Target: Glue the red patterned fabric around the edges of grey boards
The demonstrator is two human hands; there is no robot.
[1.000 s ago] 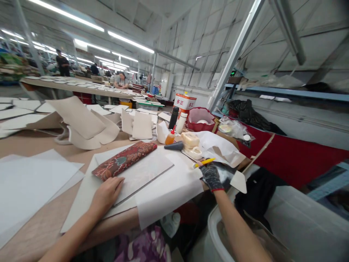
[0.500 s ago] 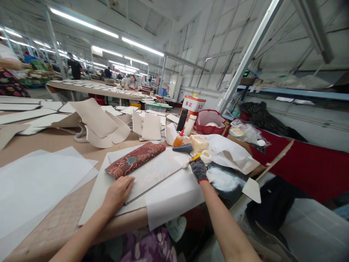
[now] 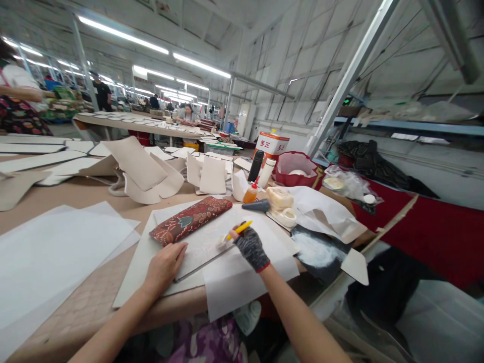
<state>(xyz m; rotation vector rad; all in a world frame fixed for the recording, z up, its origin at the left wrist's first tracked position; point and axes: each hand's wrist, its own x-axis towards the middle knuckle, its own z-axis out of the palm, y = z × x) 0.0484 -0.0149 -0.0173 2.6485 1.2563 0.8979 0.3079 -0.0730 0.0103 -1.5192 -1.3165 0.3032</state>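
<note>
A yellow-handled brush (image 3: pixel 241 228) is gripped in my right hand (image 3: pixel 252 251), which wears a dark grey fingerless glove with a red cuff. Its bristles meet a pale, glossy panel (image 3: pixel 202 244) near the dark line along the panel's front edge. My bare left hand (image 3: pixel 165 263) lies on the panel's near left corner, fingers resting flat and close together. Just beyond those fingers sits a reddish-brown patterned roll (image 3: pixel 191 219), on the panel's far side. A white sheet (image 3: pixel 247 285) hangs over the table edge below my right hand.
Behind the panel stand an orange-filled squeeze bottle (image 3: pixel 250 193), a black flask (image 3: pixel 256 166) and a white bottle (image 3: pixel 267 172). Masking tape (image 3: pixel 289 218) and a white-smeared dark sheet (image 3: pixel 315 248) lie right. Beige cut pieces (image 3: pixel 145 174) are piled behind; white sheets (image 3: pixel 56 252) lie left.
My right hand has moved left with the brush, from the panel's right end toward its middle. My left hand stays on the near left corner. The view has shifted slightly.
</note>
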